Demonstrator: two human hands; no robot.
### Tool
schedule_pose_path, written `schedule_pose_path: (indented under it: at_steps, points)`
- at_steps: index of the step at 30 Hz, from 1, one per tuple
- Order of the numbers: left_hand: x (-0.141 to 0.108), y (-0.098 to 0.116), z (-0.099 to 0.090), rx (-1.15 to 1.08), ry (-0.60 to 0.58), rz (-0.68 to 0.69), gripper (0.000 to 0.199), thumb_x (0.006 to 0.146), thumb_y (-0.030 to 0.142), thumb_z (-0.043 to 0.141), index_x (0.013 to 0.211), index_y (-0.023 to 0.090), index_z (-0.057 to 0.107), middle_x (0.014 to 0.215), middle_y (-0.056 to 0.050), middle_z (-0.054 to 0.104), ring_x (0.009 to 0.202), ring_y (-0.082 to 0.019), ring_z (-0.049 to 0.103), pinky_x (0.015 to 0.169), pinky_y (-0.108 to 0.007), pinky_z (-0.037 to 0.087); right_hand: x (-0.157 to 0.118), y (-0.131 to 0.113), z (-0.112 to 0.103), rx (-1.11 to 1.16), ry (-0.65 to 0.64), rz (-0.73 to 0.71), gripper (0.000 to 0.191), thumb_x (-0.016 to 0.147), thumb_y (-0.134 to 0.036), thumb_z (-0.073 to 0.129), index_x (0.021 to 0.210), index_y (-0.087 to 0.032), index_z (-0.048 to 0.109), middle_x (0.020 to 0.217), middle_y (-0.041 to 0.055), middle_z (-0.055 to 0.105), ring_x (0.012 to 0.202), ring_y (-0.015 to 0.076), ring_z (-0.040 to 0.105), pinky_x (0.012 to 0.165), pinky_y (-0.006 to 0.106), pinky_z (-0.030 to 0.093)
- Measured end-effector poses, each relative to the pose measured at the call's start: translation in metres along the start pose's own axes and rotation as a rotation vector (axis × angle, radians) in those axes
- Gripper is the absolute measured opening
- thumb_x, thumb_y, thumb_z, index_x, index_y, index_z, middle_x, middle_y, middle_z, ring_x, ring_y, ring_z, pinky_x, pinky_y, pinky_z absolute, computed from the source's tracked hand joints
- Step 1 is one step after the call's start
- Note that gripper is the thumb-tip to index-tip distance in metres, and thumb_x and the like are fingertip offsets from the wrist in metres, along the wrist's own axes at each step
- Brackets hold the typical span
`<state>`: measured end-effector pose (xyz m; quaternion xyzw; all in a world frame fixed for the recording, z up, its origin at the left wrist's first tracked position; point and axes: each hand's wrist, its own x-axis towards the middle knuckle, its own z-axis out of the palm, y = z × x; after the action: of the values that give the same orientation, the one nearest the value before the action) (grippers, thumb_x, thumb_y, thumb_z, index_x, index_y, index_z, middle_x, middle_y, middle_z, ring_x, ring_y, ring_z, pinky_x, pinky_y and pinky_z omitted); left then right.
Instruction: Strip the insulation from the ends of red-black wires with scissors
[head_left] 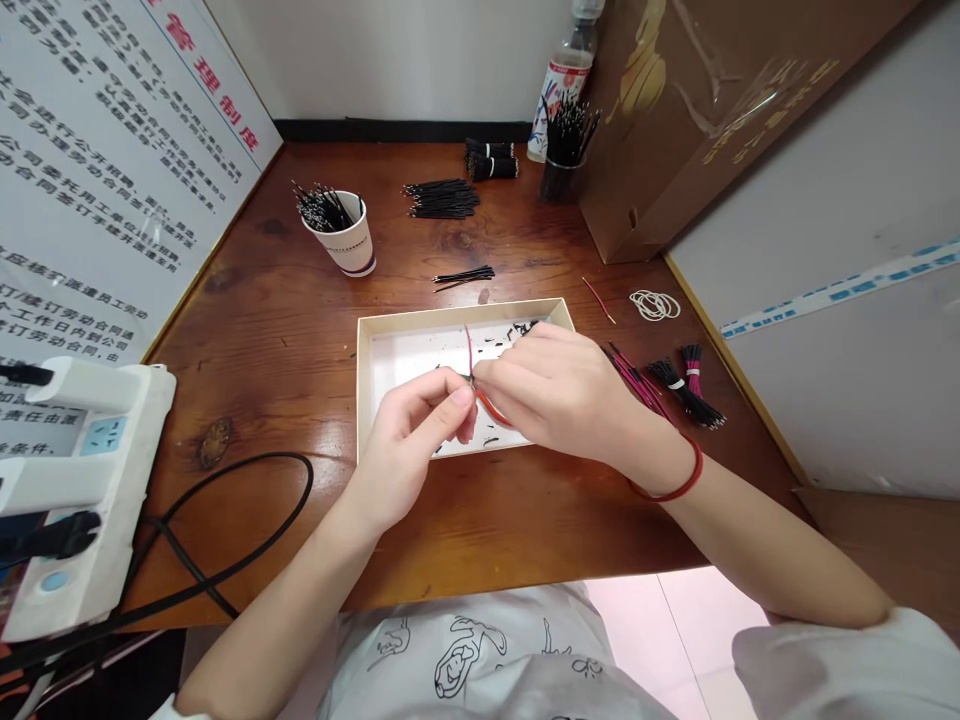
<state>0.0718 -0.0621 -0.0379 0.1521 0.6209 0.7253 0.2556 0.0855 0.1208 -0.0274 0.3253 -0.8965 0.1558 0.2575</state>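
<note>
My left hand (420,420) is closed in a pinch over the shallow white box (386,365), thumb and forefinger on a thin red wire (469,346) that sticks up from the fingertips. My right hand (555,385) meets it there, its fingers bent and closed. An orange-handled tool (493,409) shows beneath the right fingers, seemingly in that hand; its kind is mostly hidden. A short dark piece lies where the fingertips come together. Small black scraps (491,440) are scattered over the bottom of the box.
Behind the box lie loose black wires (465,275), a larger pile (442,198) and tied bundles (491,160). A paper cup (349,245) and a clear cup (561,180) hold more. Rubber bands (655,305) and tied bundles (686,390) sit right; a power strip (97,500) stands left.
</note>
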Motion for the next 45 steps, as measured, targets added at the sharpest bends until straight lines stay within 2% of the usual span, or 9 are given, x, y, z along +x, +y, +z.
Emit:
schedule_pose_path:
  at_steps: [7, 16, 20, 26, 33, 35, 37, 41, 45]
  points:
    - [0.005, -0.001, -0.002, 0.041, -0.041, -0.103, 0.045, 0.091, 0.056, 0.055, 0.067, 0.017, 0.056, 0.063, 0.000, 0.054, 0.055, -0.011, 0.048, 0.052, -0.025, 0.037, 0.005, -0.003, -0.003, -0.039, -0.071, -0.109, 0.035, 0.096, -0.011, 0.042, 0.064, -0.021, 0.050, 0.053, -0.0030, 0.044, 0.052, 0.0129, 0.036, 0.054, 0.030, 0.029]
    - [0.001, -0.001, 0.003, 0.045, 0.014, -0.005, 0.033, 0.089, 0.039, 0.063, 0.065, 0.018, 0.059, 0.059, 0.002, 0.051, 0.057, -0.010, 0.046, 0.054, -0.024, 0.038, 0.007, -0.012, -0.008, 0.300, -0.065, 0.159, 0.025, 0.082, -0.010, 0.050, 0.059, -0.020, 0.045, 0.049, -0.0074, 0.041, 0.047, 0.0061, 0.039, 0.049, 0.020, 0.033]
    - [0.001, -0.001, 0.009, -0.034, 0.037, -0.006, 0.035, 0.086, 0.039, 0.065, 0.059, 0.019, 0.054, 0.055, 0.003, 0.045, 0.054, -0.010, 0.040, 0.052, -0.025, 0.035, 0.009, -0.016, -0.004, 0.233, 0.029, 0.223, 0.024, 0.077, -0.012, 0.052, 0.055, -0.019, 0.044, 0.044, -0.0085, 0.040, 0.042, 0.0044, 0.037, 0.046, 0.019, 0.030]
    - [-0.006, 0.000, 0.010, -0.105, 0.078, -0.059, 0.035, 0.086, 0.037, 0.065, 0.059, 0.019, 0.055, 0.054, 0.002, 0.046, 0.054, -0.010, 0.043, 0.051, -0.025, 0.034, 0.010, 0.015, -0.028, 0.013, 0.160, 0.442, 0.023, 0.072, -0.007, 0.057, 0.057, -0.020, 0.046, 0.047, -0.0066, 0.042, 0.044, 0.0071, 0.039, 0.048, 0.024, 0.031]
    - [-0.005, -0.006, -0.002, 0.118, 0.063, 0.004, 0.028, 0.097, 0.033, 0.051, 0.074, 0.019, 0.061, 0.070, 0.000, 0.058, 0.064, -0.012, 0.052, 0.059, -0.024, 0.041, -0.017, 0.051, -0.022, -0.021, -0.042, 0.536, 0.008, 0.081, -0.015, 0.063, 0.079, -0.019, 0.069, 0.066, 0.0016, 0.068, 0.058, 0.0174, 0.061, 0.060, 0.031, 0.045]
    - [-0.004, -0.006, -0.002, 0.262, 0.063, 0.019, 0.029, 0.098, 0.032, 0.046, 0.075, 0.019, 0.058, 0.071, 0.000, 0.057, 0.065, -0.013, 0.052, 0.061, -0.025, 0.041, -0.022, 0.052, -0.015, -0.065, -0.073, 0.557, 0.017, 0.081, -0.011, 0.059, 0.090, -0.015, 0.073, 0.072, 0.0055, 0.071, 0.063, 0.0197, 0.063, 0.062, 0.033, 0.046]
    - [-0.003, -0.005, 0.000, 0.432, 0.048, 0.051, 0.029, 0.099, 0.031, 0.043, 0.075, 0.020, 0.055, 0.070, 0.000, 0.056, 0.066, -0.014, 0.053, 0.063, -0.026, 0.040, -0.022, 0.045, -0.011, 0.046, -0.067, 0.582, 0.023, 0.085, -0.010, 0.055, 0.097, -0.013, 0.074, 0.081, 0.0082, 0.073, 0.071, 0.0196, 0.066, 0.066, 0.033, 0.049]
    - [-0.003, -0.005, 0.003, 0.738, -0.019, 0.166, 0.028, 0.099, 0.028, 0.041, 0.073, 0.020, 0.050, 0.070, 0.000, 0.058, 0.066, -0.015, 0.054, 0.063, -0.027, 0.039, -0.015, 0.017, -0.010, 0.739, 0.018, 0.655, 0.023, 0.092, -0.024, 0.056, 0.108, -0.014, 0.070, 0.096, 0.0090, 0.073, 0.085, 0.0164, 0.069, 0.073, 0.029, 0.056]
    - [-0.003, -0.007, 0.003, 0.873, 0.024, 0.217, 0.025, 0.097, 0.026, 0.042, 0.075, 0.020, 0.052, 0.071, 0.000, 0.060, 0.066, -0.015, 0.054, 0.063, -0.026, 0.039, -0.019, 0.002, -0.018, 0.898, 0.080, 0.793, 0.015, 0.085, -0.029, 0.068, 0.086, -0.015, 0.072, 0.084, 0.0057, 0.072, 0.075, 0.0140, 0.067, 0.066, 0.026, 0.055]
